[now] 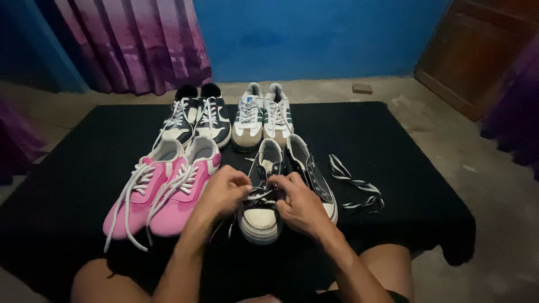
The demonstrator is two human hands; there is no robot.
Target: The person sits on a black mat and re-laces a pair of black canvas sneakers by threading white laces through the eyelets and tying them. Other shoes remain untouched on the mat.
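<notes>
The lace (261,194) lies across the black shoe (261,216), whose long axis runs straight away from me. I see both hands meeting over it, left hand (224,192) and right hand (298,205) equally close, fingers pinching lace ends.
</notes>
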